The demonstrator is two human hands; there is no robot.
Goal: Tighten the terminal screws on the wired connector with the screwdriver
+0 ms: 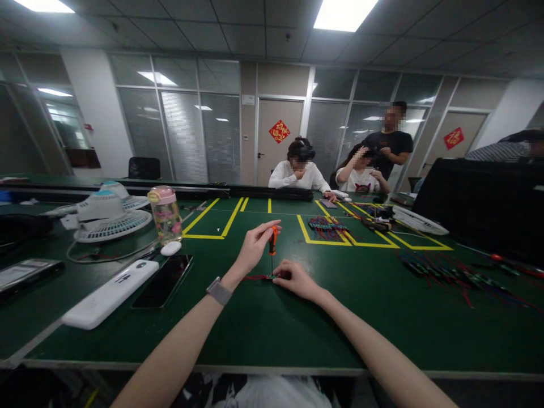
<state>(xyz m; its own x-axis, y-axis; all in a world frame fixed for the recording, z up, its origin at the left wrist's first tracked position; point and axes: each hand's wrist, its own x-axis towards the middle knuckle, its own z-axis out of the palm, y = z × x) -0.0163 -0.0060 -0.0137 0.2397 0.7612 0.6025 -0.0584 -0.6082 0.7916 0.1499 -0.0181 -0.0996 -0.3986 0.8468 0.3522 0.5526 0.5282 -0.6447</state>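
Observation:
My left hand (256,245) grips the orange and black handle of a screwdriver (272,242), fingers at its top. The screwdriver stands upright, its thin shaft pointing down to a small green circuit board (269,277) on the table. Red wires run left from that board. With fingers curled at the board's right end, my right hand (297,279) holds it against the table. The exact spot where the tip meets the board is too small to make out.
Left of my arms lie a black phone (165,280), a long white device (111,293), a pink-lidded bottle (165,214) and white fans (111,224). Wired boards (329,228) sit inside yellow tape; more boards (457,275) lie at right. Several people are across the green table (272,334).

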